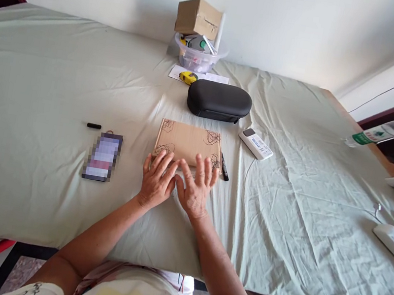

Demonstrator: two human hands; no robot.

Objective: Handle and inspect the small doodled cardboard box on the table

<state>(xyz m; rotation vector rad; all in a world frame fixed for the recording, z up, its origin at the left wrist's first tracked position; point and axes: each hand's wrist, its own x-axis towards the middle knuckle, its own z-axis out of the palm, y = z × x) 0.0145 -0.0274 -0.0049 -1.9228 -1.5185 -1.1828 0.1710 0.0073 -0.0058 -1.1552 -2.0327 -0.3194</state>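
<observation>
A flat brown cardboard box (188, 138) lies in front of me, with black scribbled drawings at its corners. My left hand (157, 178) rests at the box's near left edge, fingers spread and nothing held. At the near right edge lies my right hand (196, 187), its fingers also apart over the cardboard. The two thumbs and index fingers almost meet in the middle. Just right of the box is a black marker (224, 167), partly hidden by it. Its loose black cap (94, 126) seems to be the small piece lying at the left.
A phone (103, 156) with a blurred screen lies left. Behind the box are a black zip case (219, 101), a yellow tape measure (188, 77) and a plastic basket (197, 62) under a carton (198, 17). White power bank (256, 144) and water bottle (390, 131) are right.
</observation>
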